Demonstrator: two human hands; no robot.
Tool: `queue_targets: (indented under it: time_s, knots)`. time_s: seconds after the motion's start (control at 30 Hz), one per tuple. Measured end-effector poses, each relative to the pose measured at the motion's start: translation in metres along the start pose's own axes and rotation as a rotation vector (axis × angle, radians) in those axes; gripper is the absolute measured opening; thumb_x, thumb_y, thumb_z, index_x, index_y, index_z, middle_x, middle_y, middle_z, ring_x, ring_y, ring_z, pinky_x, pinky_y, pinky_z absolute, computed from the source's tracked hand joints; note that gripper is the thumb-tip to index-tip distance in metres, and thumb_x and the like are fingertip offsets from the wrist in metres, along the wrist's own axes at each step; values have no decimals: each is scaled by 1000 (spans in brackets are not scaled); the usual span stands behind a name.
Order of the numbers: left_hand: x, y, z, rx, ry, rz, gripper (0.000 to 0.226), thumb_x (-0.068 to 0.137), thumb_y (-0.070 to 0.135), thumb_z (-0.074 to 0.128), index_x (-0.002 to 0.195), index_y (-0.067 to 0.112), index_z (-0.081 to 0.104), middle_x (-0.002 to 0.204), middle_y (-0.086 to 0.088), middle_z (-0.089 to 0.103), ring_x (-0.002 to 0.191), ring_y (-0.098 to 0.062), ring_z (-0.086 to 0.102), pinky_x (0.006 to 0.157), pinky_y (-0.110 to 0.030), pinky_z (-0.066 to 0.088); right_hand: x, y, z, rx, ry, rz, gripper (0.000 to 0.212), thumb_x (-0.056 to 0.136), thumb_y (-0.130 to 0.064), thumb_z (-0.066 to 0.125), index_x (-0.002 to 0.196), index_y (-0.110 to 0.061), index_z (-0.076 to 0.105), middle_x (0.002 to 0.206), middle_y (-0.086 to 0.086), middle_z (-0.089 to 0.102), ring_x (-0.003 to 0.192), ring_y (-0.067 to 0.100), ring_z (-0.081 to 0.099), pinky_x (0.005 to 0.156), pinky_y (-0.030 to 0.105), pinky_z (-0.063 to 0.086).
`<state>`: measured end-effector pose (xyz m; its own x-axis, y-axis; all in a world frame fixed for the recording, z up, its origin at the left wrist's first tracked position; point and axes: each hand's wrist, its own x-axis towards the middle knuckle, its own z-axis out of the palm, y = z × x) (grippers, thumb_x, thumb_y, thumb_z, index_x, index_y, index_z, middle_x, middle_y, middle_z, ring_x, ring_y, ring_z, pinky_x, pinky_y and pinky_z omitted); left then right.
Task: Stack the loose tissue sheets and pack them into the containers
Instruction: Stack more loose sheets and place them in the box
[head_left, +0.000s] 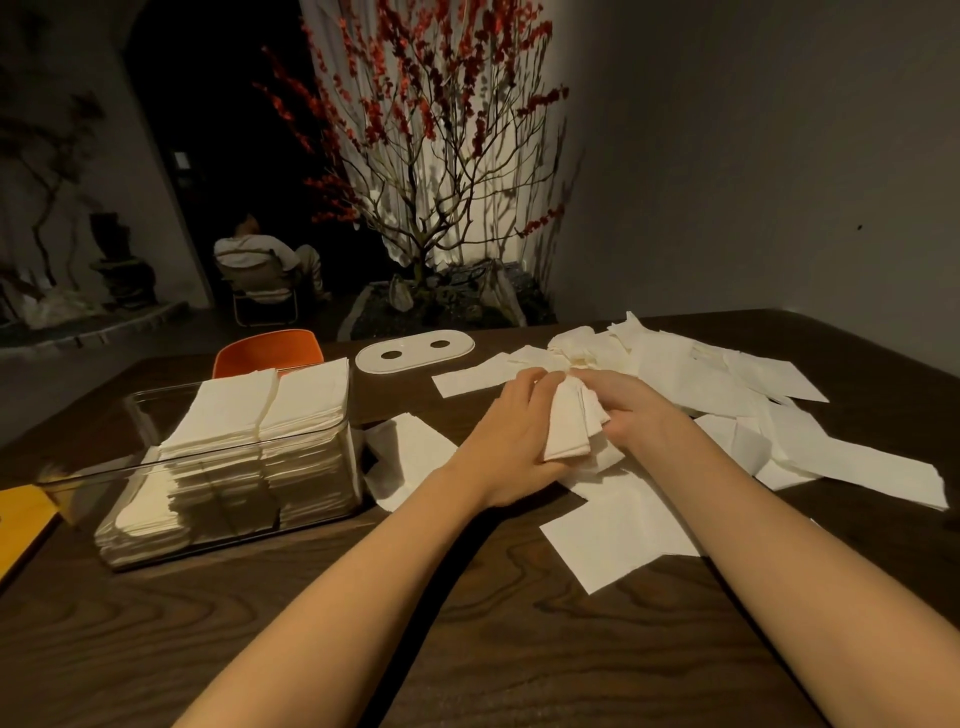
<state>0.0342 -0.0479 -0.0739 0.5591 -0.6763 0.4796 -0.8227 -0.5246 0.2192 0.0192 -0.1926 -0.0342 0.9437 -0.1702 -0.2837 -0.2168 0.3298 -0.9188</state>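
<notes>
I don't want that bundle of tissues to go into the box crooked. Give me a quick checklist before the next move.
1. Both hands hold the bundle: left hand, right hand: ok.
2. Bundle edges squared: not ok, sheets fan out.
3. Box open, lid set aside on the table: ok.
4. Room left in the box: not ok, the stacks rise above the rim.
5. Loose sheets all gathered: not ok.

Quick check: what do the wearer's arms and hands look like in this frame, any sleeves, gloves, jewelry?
Both forearms are bare up to the frame edge, with no sleeves in view. The left hand and right hand wear no gloves. No watch, bracelet or rings show on the visible sides of the wrists and fingers. Lighting is dim and warm, so fine marks cannot be ruled out.
</notes>
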Motion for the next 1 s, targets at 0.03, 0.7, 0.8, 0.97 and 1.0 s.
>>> queue_targets:
  time_s: [0.03, 0.7, 0.8, 0.97, 1.0]
  knots:
    - [0, -1, 1, -25, 4, -18, 85, 81, 40, 70, 146, 13, 21, 145, -7, 26, 130, -23, 33, 110, -40, 35, -1, 0, -1, 52, 5, 24, 40, 101, -15, 43, 139, -1, 43, 105, 13, 61, 75, 19, 54, 74, 29, 46]
    - [14, 8, -14, -1201, 121, -753, 25, 96, 19, 51, 120, 12, 59, 99, -1, 60, 88, -15, 59, 79, -31, 49, 5, -4, -2, -164, 67, 9, 23, 98, -7, 49, 121, -9, 49, 91, 12, 59, 80, 25, 59, 75, 41, 51]
    - [10, 8, -20, -1522, 154, -880, 16, 96, 15, 48, 106, 8, 58, 99, -10, 63, 91, -22, 59, 86, -34, 44, 5, -4, -2, -107, 87, 13, 21, 98, -5, 48, 117, -11, 45, 92, 12, 57, 81, 26, 59, 85, 42, 50]
    - [5, 9, -28, -1785, 198, -955, 12, 93, 10, 51, 104, 11, 53, 104, -15, 64, 101, -28, 61, 102, -41, 42, 1, -2, 2, -123, 120, 17, 19, 98, -8, 48, 116, -14, 42, 92, 11, 55, 81, 25, 58, 76, 40, 52]
    - [4, 9, -28, -1836, 210, -973, 12, 92, 9, 51, 104, 10, 53, 106, -16, 64, 107, -30, 60, 104, -43, 42, 1, -2, 4, -111, 123, 15, 19, 99, -9, 48, 116, -14, 43, 92, 11, 55, 83, 25, 59, 76, 40, 53]
